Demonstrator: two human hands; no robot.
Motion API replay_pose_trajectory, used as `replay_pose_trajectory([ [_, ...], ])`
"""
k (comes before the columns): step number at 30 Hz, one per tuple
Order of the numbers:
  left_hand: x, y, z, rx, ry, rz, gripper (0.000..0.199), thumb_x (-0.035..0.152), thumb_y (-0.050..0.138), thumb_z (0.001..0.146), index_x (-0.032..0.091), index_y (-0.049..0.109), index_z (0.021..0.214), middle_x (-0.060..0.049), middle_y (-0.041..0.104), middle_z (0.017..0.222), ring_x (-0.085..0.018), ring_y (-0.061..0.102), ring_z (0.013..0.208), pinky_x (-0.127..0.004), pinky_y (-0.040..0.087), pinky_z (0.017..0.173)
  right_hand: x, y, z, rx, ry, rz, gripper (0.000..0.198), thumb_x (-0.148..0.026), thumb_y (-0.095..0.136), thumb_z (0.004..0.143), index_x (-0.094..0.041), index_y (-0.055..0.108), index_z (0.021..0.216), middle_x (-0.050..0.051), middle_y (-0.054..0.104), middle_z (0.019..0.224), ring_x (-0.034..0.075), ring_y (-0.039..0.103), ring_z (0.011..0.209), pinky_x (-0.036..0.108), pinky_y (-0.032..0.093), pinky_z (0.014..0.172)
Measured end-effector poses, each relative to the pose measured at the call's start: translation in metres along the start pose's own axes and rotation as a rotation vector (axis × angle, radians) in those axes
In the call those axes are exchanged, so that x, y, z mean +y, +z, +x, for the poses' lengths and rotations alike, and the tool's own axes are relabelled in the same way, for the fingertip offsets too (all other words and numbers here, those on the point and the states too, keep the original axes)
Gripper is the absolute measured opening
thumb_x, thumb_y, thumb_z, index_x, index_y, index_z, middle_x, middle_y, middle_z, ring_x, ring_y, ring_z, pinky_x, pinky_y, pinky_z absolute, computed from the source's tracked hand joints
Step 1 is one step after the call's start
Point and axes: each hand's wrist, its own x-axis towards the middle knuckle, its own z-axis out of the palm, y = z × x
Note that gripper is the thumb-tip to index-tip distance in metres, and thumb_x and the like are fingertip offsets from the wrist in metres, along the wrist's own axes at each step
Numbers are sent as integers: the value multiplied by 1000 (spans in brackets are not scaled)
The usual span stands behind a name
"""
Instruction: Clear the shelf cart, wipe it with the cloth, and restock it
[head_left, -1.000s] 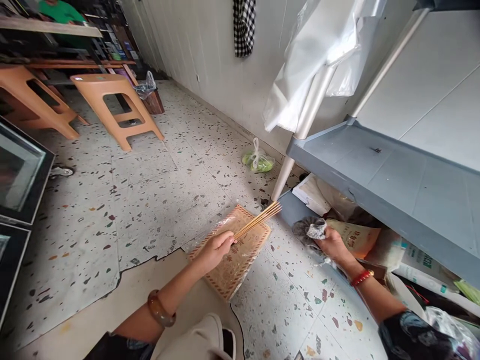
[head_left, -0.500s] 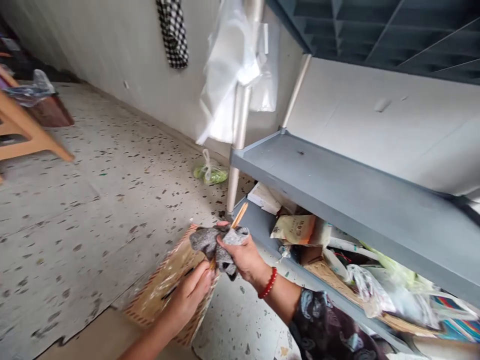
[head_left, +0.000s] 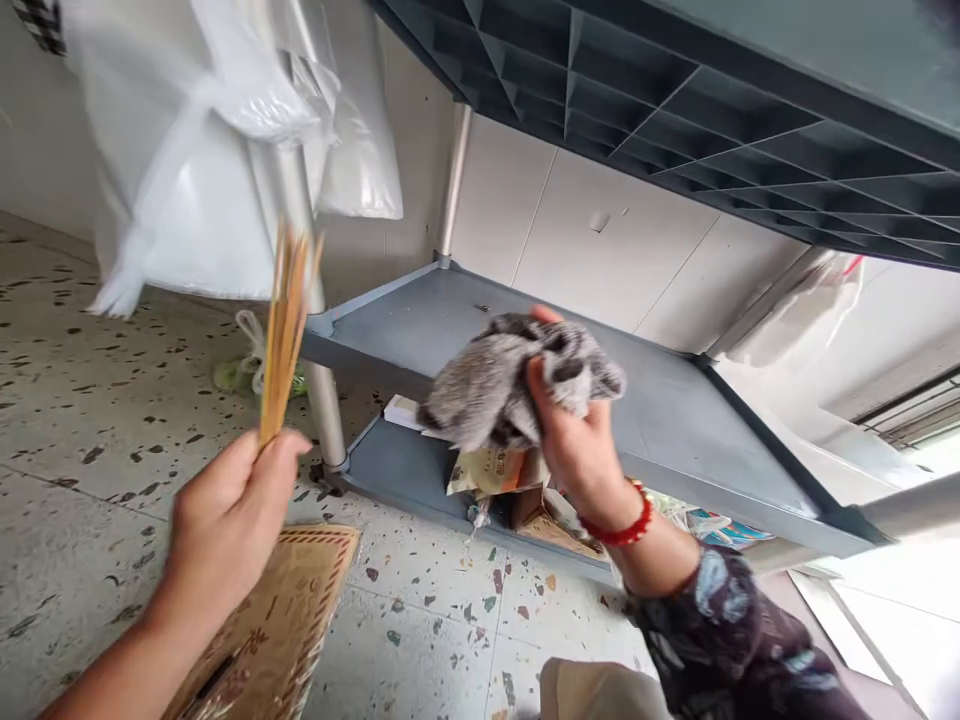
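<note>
A bundle of thin wooden chopsticks [head_left: 282, 335] stands nearly upright in my left hand [head_left: 229, 515], the fingers closed around its lower end. To the right, my right hand [head_left: 577, 440] grips a crumpled grey cloth [head_left: 487, 390] with dark patches, held in front of the grey shelf [head_left: 637, 400]. The cloth and the chopsticks are apart. A red bead bracelet [head_left: 626, 520] circles my right wrist. Below my left hand, a brown package with a striped border [head_left: 330, 560] lies on the floor, with a dark slim object on it.
White plastic bags [head_left: 195, 200] hang from the shelf's metal post [head_left: 326, 410] at the left. A tied bag of greens [head_left: 251, 375] sits on the floor behind it. The lower shelf [head_left: 397, 470] holds packets and a cardboard box [head_left: 555, 525]. An upper shelf [head_left: 675, 110] juts overhead.
My hands have moved apart and up; the chopsticks are out of the cloth and in my left hand alone. My right hand keeps the cloth. The view has turned right, toward the shelf.
</note>
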Motion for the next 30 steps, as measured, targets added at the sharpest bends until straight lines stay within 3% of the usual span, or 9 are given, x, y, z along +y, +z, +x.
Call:
replay_pose_trajectory([
  [3, 58, 46, 46, 46, 164, -121, 31, 45, 41, 93, 21, 56, 80, 6, 41, 56, -10, 40, 51, -22, 34, 51, 2, -56, 16, 167, -78, -219, 53, -46, 57, 92, -23, 46, 138, 7, 61, 131, 21, 61, 117, 41, 49, 106],
  [7, 98, 89, 94, -19, 371, 123, 30, 37, 36, 96, 19, 54, 81, -2, 58, 70, -16, 54, 67, -27, 36, 61, 3, -164, -4, 298, 24, -559, 50, -46, 67, 85, -25, 57, 130, 8, 66, 124, 23, 66, 110, 40, 55, 97],
  [12, 115, 94, 138, -168, 354, 485, 32, 38, 33, 99, 21, 60, 95, -8, 69, 89, -23, 64, 77, -30, 34, 59, 10, -301, -60, 67, 527, -898, 51, -60, 69, 75, -24, 70, 111, 12, 73, 111, 32, 70, 102, 46, 58, 91],
  [15, 115, 89, 155, -174, 284, 597, 38, 41, 28, 100, 22, 61, 102, -10, 71, 89, -25, 66, 79, -30, 35, 58, 27, -334, -66, -40, 702, -924, 50, -65, 59, 79, -27, 72, 109, 13, 69, 124, 35, 66, 115, 46, 55, 98],
  [17, 113, 87, 160, -175, 248, 637, 41, 42, 26, 100, 22, 61, 104, -11, 72, 91, -27, 67, 81, -30, 36, 58, 41, -327, -55, -123, 669, -943, 49, -62, 57, 81, -27, 72, 112, 13, 63, 136, 35, 58, 127, 49, 46, 109],
  [19, 111, 88, 160, -189, 208, 646, 42, 43, 25, 100, 22, 62, 105, -12, 73, 94, -27, 68, 84, -31, 38, 59, 53, -300, -38, -242, 559, -972, 49, -55, 62, 79, -25, 70, 117, 12, 55, 145, 35, 50, 134, 51, 35, 117],
  [23, 110, 94, 156, -185, 161, 617, 45, 43, 23, 101, 21, 62, 107, -14, 73, 99, -30, 69, 87, -33, 41, 62, 63, -210, 0, -492, 304, -826, 48, -35, 60, 86, -27, 61, 133, 8, 49, 150, 27, 50, 136, 42, 37, 117],
  [27, 111, 97, 154, -146, 133, 610, 46, 42, 23, 101, 20, 62, 109, -15, 73, 100, -30, 69, 88, -34, 43, 66, 65, -109, 45, -751, 103, -600, 45, -19, 54, 87, -28, 63, 129, 1, 59, 140, 18, 52, 133, 32, 41, 114],
  [30, 113, 95, 151, -130, 108, 631, 44, 42, 24, 101, 20, 61, 110, -14, 73, 101, -29, 69, 91, -34, 44, 69, 62, -63, 73, -671, 5, -437, 36, -17, 51, 87, -28, 68, 117, -1, 68, 124, 16, 60, 123, 33, 44, 110],
])
